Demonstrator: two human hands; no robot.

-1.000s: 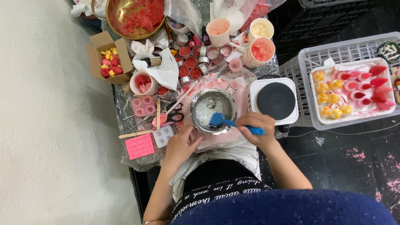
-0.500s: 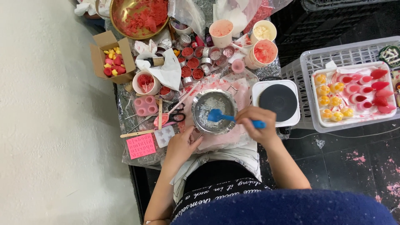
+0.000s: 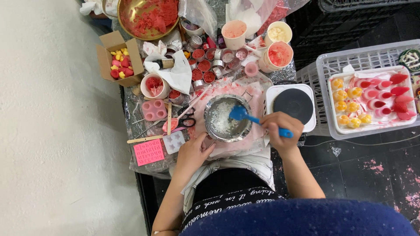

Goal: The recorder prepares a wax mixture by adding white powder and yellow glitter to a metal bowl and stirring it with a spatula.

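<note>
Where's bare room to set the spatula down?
The hot plate top is bare, beside the right hand. Pink paper behind the metal bowl has some room. Left of the bowl, tools and molds crowd.

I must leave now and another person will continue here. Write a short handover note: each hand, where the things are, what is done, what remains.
Right hand: grips the blue spatula, blade inside the metal pot.
Left hand: rests at the pot's near edge, steadying it.
Things: the pot sits on the table, beside the white hot plate; it holds white flakes.
Done: flakes are in the pot.
Left: the flakes look solid, not melted; the pot is not on the hot plate.
</note>
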